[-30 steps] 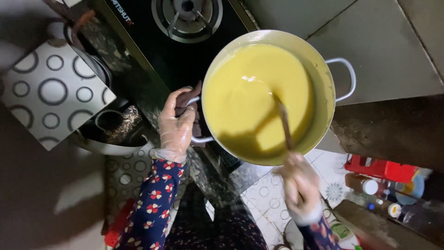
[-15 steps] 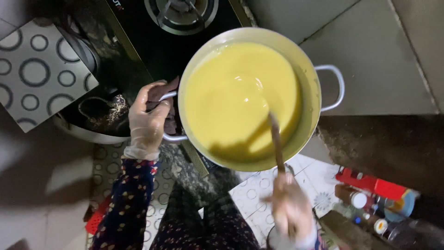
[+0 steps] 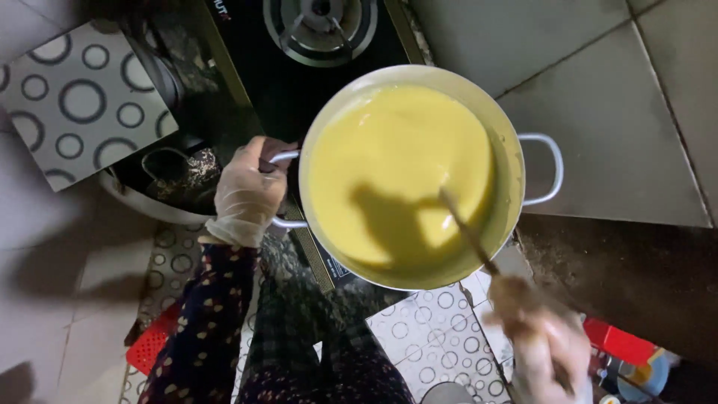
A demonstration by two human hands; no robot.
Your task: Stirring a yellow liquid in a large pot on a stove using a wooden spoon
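While I look straight down from the head camera, a wide metal pot (image 3: pixel 516 172) fills the middle of the view, full nearly to the rim with smooth yellow batter (image 3: pixel 396 172). It sits at the near edge of a black gas stove (image 3: pixel 247 52), just below an unlit burner (image 3: pixel 320 26). My left hand (image 3: pixel 247 191), in a thin clear glove, is closed firmly around the pot's left loop handle (image 3: pixel 283 158). The matching handle on the right side stands free. My right hand (image 3: pixel 550 352), low in the frame and blurred, is wrapped around the upper end of a wooden stirring stick (image 3: pixel 467 232), whose lower end dips into the batter near the pot's right wall. A dark shadow falls across the batter beside it. To the left of the stove lies a grey tile patterned with circles (image 3: pixel 75 97), and below it a dark bowl (image 3: pixel 161 187). A red plastic crate (image 3: pixel 153 344) sits by my left sleeve, which is dark with small flowers.
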